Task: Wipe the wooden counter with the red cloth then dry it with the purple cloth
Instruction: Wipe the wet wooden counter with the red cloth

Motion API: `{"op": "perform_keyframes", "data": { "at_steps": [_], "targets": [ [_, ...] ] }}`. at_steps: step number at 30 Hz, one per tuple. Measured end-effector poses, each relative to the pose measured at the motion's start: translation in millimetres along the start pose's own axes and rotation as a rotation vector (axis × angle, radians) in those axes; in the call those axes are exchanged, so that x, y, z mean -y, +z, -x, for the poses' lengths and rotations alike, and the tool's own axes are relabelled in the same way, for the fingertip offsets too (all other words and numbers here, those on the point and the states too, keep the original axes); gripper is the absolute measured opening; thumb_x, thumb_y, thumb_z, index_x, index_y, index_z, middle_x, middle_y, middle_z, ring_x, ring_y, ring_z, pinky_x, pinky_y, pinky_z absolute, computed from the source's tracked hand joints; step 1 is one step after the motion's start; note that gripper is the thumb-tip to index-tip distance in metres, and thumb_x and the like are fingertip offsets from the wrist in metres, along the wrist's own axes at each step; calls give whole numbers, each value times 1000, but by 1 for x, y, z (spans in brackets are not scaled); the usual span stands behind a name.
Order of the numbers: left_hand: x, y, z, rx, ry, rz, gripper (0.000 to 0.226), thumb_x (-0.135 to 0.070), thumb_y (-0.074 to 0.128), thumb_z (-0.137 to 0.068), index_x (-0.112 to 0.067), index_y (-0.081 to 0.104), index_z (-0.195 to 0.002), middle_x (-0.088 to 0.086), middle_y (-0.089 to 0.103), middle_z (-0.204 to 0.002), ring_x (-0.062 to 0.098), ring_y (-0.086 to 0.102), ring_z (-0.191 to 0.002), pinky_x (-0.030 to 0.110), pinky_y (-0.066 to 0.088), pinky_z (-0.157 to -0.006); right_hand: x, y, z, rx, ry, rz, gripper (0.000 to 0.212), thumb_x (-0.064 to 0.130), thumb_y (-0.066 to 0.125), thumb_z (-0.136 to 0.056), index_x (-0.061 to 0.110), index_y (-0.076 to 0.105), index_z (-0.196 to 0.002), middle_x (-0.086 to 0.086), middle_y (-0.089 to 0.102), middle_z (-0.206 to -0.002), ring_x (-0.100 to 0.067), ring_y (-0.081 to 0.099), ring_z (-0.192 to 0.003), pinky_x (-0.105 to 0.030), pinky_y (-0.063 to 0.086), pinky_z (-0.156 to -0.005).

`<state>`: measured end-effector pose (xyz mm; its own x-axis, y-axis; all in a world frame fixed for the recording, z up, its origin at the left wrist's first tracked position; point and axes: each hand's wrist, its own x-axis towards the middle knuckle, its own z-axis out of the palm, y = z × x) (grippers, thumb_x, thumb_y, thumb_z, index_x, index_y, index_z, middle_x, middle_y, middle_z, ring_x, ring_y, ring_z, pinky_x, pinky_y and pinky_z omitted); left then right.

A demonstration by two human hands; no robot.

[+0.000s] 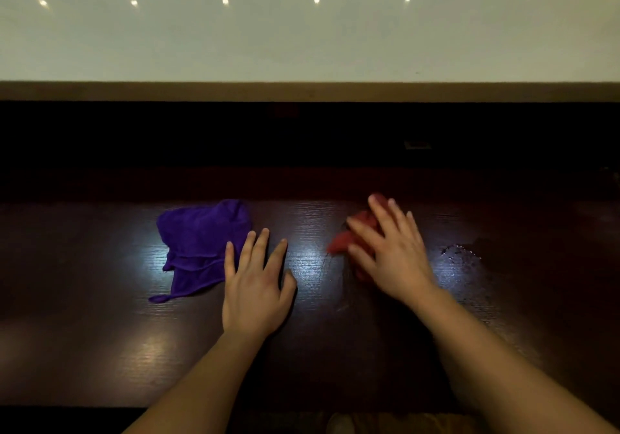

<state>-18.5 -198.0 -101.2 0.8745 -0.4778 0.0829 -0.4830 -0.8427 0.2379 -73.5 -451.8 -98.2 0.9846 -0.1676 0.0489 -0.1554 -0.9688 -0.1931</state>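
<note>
The dark wooden counter [100,299] runs across the lower half of the view. My right hand [389,249] presses down on the red cloth [342,240], which is bunched under my palm and shows at the fingers' left side. The purple cloth [198,242] lies crumpled on the counter to the left. My left hand [256,286] rests flat on the wood with fingers spread, its little finger touching the purple cloth's right edge. A wet patch [463,252] glistens on the wood just right of my right hand.
A raised white shelf [302,31] spans the back, with a dark recess below it. The counter's near edge [84,406] runs along the bottom of the view. Bare wood extends far left and far right.
</note>
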Motion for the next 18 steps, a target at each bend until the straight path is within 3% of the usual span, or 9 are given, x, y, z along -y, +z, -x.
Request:
{"op": "perform_keyframes", "data": {
  "at_steps": [3,7,10,12,16,18],
  "targets": [
    [-1,-2,1,13,-4,-11,55,-44,39,-91,-23,47,-141,10,38,-154,25,23,-147,53,4,-120,33,2,-46,-4,157,11,54,60,43,-93,40,43,-143,0,28,-161,-34,11,-150,-55,4,-121],
    [-1,-5,2,19,16,6,57,-45,39,-90,-24,47,-142,11,40,-152,25,24,-146,54,3,-120,62,14,-5,4,-191,58,48,60,40,-94,44,45,-139,4,35,-158,-34,16,-149,-57,9,-120],
    [-1,-6,3,-12,37,58,55,-40,41,-88,-23,50,-139,10,47,-147,24,30,-143,56,6,-119,32,13,41,37,-362,56,46,64,35,-96,47,44,-138,7,33,-158,-29,16,-150,-55,12,-120],
    [-2,-6,3,-17,40,64,54,-40,42,-88,-23,51,-138,10,48,-146,25,31,-143,55,5,-120,4,7,34,45,-258,83,48,67,33,-95,48,45,-137,6,35,-158,-30,17,-150,-56,14,-120],
    [-3,-6,2,-17,32,58,53,-42,42,-87,-23,54,-136,9,48,-145,25,32,-142,55,6,-119,10,-3,-24,-17,158,53,50,64,39,-93,47,46,-139,3,33,-159,-35,14,-149,-56,6,-120],
    [-2,-5,2,-22,32,52,53,-41,42,-88,-22,55,-135,10,49,-145,25,33,-142,54,6,-119,36,1,-32,-10,160,46,49,61,39,-94,45,47,-139,2,33,-159,-37,14,-149,-56,3,-120]
  ]
}}
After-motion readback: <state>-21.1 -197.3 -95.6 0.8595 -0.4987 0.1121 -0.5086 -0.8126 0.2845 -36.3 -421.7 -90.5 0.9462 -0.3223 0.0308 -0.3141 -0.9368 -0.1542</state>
